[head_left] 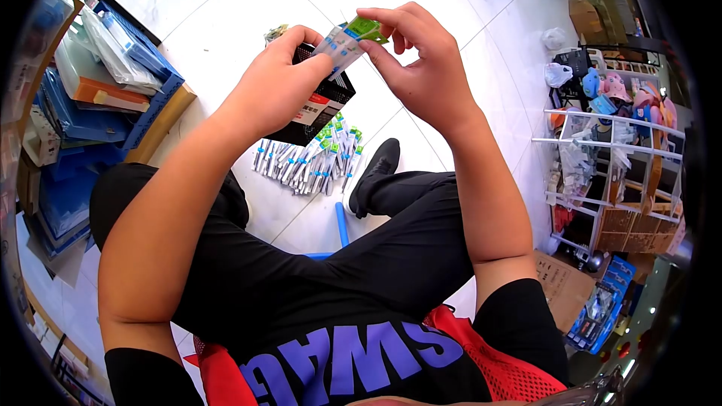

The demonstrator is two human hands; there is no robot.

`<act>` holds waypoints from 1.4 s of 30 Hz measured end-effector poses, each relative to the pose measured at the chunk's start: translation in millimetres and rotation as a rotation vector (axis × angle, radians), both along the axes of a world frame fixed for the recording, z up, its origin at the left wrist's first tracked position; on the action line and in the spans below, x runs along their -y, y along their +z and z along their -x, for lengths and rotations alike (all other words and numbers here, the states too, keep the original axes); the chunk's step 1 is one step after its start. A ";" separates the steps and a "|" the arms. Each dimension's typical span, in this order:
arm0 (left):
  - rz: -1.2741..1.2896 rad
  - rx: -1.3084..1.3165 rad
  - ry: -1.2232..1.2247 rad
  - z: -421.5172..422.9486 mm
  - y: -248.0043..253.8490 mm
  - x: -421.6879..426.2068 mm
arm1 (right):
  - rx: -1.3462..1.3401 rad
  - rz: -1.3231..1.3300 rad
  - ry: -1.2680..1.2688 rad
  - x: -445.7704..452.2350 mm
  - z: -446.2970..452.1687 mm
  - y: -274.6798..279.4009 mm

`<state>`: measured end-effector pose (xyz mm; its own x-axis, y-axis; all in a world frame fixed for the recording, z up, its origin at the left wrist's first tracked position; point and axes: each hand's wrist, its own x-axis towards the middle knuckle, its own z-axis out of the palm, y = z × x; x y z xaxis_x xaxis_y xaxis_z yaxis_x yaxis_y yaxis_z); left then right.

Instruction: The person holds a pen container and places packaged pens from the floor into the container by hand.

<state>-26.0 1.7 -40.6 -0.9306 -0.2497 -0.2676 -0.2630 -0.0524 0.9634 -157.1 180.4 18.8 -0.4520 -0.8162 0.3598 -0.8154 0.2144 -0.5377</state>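
Observation:
Between my hands is a small bunch of slim clear packets [340, 50] with green tops and blue marks. My left hand [282, 79] is closed, thumb and fingers on their lower part. My right hand [421, 60] pinches the green ends between thumb and forefinger, its other fingers curled. Below the packets is a black mesh box [343, 90] with a red and white label, partly covered by my left hand; I cannot tell whether that hand supports it. A heap of similar slim packets [312, 162] lies on the floor beneath the box.
White tiled floor [218, 26] surrounds the heap. At left, a shelf holds blue folders [75, 120] and plastic-wrapped goods. On the right stand a white wire rack [613, 158] with toys and packets, a cardboard box [562, 286] and a blue tray [608, 304]. My shoe [380, 165] is beside the heap.

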 end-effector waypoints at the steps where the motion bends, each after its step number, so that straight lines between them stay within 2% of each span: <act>1: -0.009 0.021 -0.003 -0.2 2.8 0.0 | -0.013 -0.001 0.000 -0.1 0.1 -0.2; 11: -0.049 0.052 0.007 1.5 7.5 0.3 | -0.060 0.078 0.052 -2.0 7.7 1.1; 14: -0.031 0.025 0.017 2.2 0.8 1.4 | 0.055 -0.040 0.023 -4.9 6.1 4.6; 23: -0.082 0.002 0.031 4.5 0.3 5.2 | 0.439 0.032 -0.019 -6.6 16.5 -7.6; 28: -0.040 -0.018 0.053 5.6 -6.7 11.2 | 0.382 0.123 0.026 -8.1 30.2 -15.2; 30: -0.027 -0.003 0.080 4.5 -3.1 13.0 | 0.633 0.242 -0.037 -9.8 26.4 -6.9; 35: 0.086 -0.033 0.157 7.0 -0.9 24.8 | 0.847 0.490 0.011 -25.9 55.4 3.7; 42: 0.061 -0.148 0.324 13.0 -1.2 43.1 | 0.897 0.557 -0.113 -45.1 84.8 -0.1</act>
